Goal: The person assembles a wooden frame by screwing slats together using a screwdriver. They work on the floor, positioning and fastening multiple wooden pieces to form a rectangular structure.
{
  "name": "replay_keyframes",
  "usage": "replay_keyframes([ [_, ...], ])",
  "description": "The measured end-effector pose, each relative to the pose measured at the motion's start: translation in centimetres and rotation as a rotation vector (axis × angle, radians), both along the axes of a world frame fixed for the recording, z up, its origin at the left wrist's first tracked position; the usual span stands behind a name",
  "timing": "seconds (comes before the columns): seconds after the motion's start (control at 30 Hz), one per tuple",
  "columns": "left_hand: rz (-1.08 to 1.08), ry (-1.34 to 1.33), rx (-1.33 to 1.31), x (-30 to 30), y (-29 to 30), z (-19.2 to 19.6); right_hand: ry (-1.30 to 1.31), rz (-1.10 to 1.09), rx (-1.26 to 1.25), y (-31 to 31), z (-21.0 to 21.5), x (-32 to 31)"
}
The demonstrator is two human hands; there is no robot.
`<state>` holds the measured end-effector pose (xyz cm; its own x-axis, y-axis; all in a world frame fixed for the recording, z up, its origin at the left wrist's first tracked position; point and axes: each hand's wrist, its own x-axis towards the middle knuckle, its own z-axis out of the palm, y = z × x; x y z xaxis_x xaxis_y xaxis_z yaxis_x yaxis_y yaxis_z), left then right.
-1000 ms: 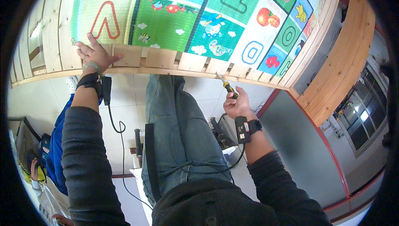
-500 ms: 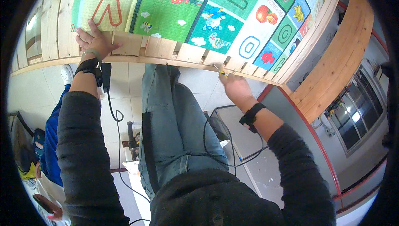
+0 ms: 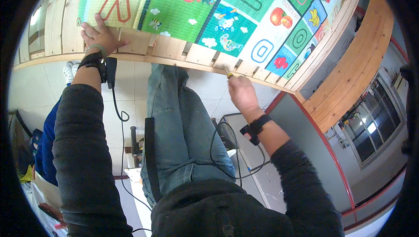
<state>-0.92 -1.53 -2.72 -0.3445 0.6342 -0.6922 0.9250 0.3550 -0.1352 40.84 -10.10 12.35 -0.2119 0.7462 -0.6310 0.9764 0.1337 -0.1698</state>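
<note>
A slatted frame (image 3: pixel 198 64) of pale wood spans the far side of the view, its near rail running left to right in front of the person. On it lies a mat (image 3: pixel 176 14) printed with letters, fruit and cartoon figures; the ends of the slats show bare between the mat's near edge and the rail. A curved wooden board (image 3: pixel 355 62) stands off to the right, beyond the frame's end, with a grey panel (image 3: pixel 305 128) nearer the person.

The left hand (image 3: pixel 101 36) lies palm down with fingers spread, over the mat's left corner and the bare slat beside it; it grasps nothing. The right hand (image 3: pixel 242 91) is at the rail, right of the middle, its grip closed around the handle of a screwdriver.

The screwdriver (image 3: pixel 229 75) shows only a yellow bit of handle and a short shaft beyond the fist. Its long axis runs from the grip away from the person and a little leftward, across the line of the rail. The right hand has it; the left is well apart along the same edge. The tip is at the slat ends, too blurred to tell whether it touches wood.
</note>
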Motion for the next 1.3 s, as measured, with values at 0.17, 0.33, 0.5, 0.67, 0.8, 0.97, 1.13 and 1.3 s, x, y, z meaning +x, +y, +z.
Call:
replay_keyframes([
  [0.17, -0.052, 0.045, -0.028, 0.0, 0.4, -0.1, -0.115, 0.242, -0.130, -0.4, 1.7, -0.5],
  [0.33, -0.020, 0.053, -0.102, 0.3, 0.9, 0.6, -0.207, -1.030, -0.112, -2.6, 0.4, 1.7],
  [0.5, -0.015, 0.049, -0.133, 0.6, 1.3, 1.2, 0.019, -1.448, 0.009, -3.8, -1.2, 1.1],
  [0.67, 0.002, 0.065, -0.128, 0.8, 1.5, 1.3, -0.206, -0.222, 0.099, -3.3, 0.3, 0.0],
  [0.8, -0.026, 0.062, -0.110, 0.8, 1.3, 1.5, -0.105, -0.212, 0.050, -2.8, 1.6, -0.3],
  [0.97, -0.012, 0.092, -0.066, 1.1, 1.4, 1.6, -0.303, -0.805, -0.045, -2.1, 2.0, -0.6],
  [1.13, -0.050, 0.133, -0.122, 1.2, 1.5, 1.7, -0.286, -0.487, -0.021, -1.9, 1.6, -0.4],
  [1.3, -0.025, 0.118, -0.115, 1.2, 1.6, 1.9, -0.177, -0.163, 0.181, -3.0, 1.0, -0.4],
])
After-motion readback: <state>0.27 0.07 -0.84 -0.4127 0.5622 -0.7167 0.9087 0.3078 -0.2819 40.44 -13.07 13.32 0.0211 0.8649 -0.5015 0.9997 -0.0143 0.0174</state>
